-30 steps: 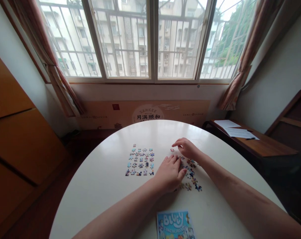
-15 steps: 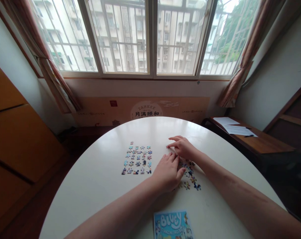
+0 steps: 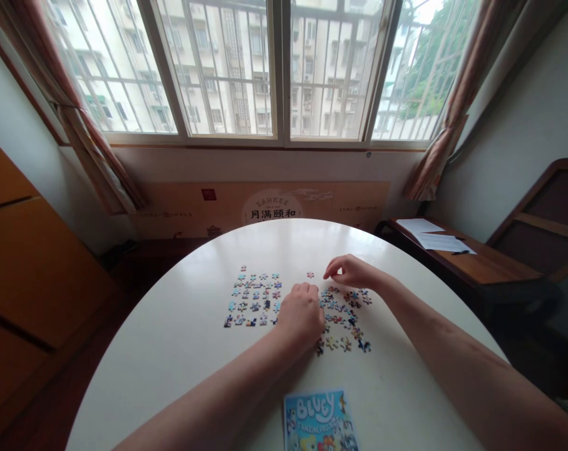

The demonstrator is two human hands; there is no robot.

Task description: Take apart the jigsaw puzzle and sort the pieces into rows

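Note:
My left hand [image 3: 301,314] is closed, knuckles up, between a grid of jigsaw pieces [image 3: 254,294] and a loose heap of jigsaw pieces [image 3: 340,308]. Its fingertips curl out of sight, so what they hold, if anything, is hidden. Just above the table, beyond the heap, my right hand [image 3: 352,270] has its fingers bent and tips together, with nothing visible in them. A single reddish jigsaw piece [image 3: 310,275] lies apart, left of the right fingertips. The grid has several rows, with one piece [image 3: 243,268] at its far left corner.
A blue Bluey picture sheet [image 3: 320,421] lies at the near edge of the round white table [image 3: 171,351]. On the right stands a wooden side table [image 3: 495,266] with papers [image 3: 436,242] and a pen. Behind are a printed board [image 3: 171,210] and a barred window.
My right hand has drawn back to the right from the reddish piece, and its fingers have curled in. My left hand has gone from flat over the heap to curled, uncovering more pieces.

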